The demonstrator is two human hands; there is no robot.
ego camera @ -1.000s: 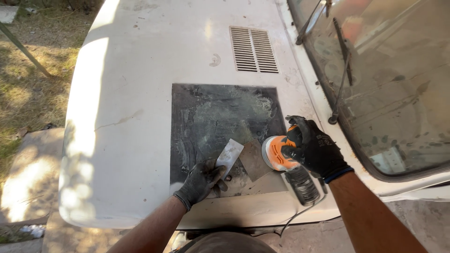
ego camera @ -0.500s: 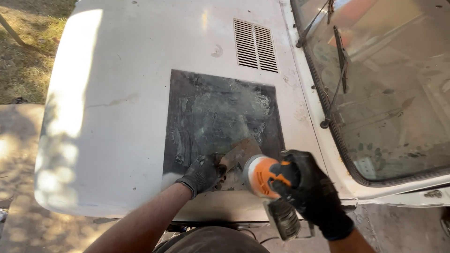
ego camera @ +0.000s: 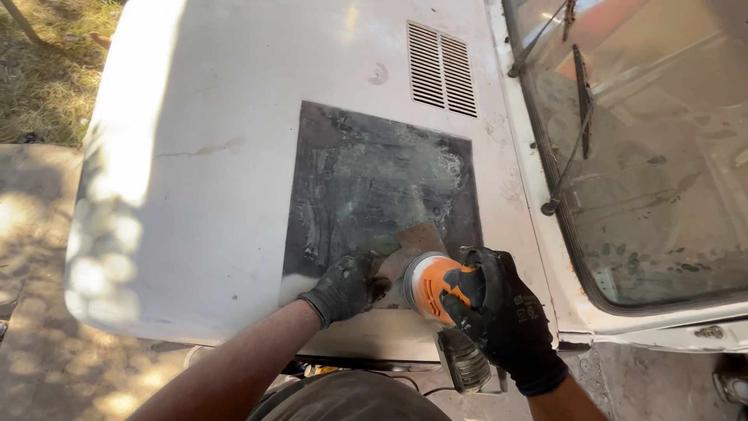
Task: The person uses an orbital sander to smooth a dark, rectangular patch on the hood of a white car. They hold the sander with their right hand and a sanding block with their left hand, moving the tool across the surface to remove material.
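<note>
1. I am gripping the orange sander (ego camera: 436, 287) in my right hand (ego camera: 499, 320), fingers wrapped tight over its top.
2. Its long axis is running from the round head near my fingertips back toward my wrist (tail end pointing at me).
3. My left hand (ego camera: 343, 287) is pressing fingers-down on the dark sanded patch (ego camera: 366, 179) of the white hood (ego camera: 234, 156), just beside the sander; I cannot tell whether those fingers are pinching anything.

Outdoor daylight, strong sun with dappled shade. Pale concrete paving (ego camera: 35, 312) at lower left, blotched with light patches. Dry yellow-green grass (ego camera: 54, 70) at upper left beyond paving. Dusty glass windscreen (ego camera: 662, 187) at right, dark rubber surround, black wiper blade (ego camera: 576, 117) lying across it. Slatted white vent grille (ego camera: 442, 68) just left of windscreen. Grey ground (ego camera: 662, 390) at lower right.
</note>
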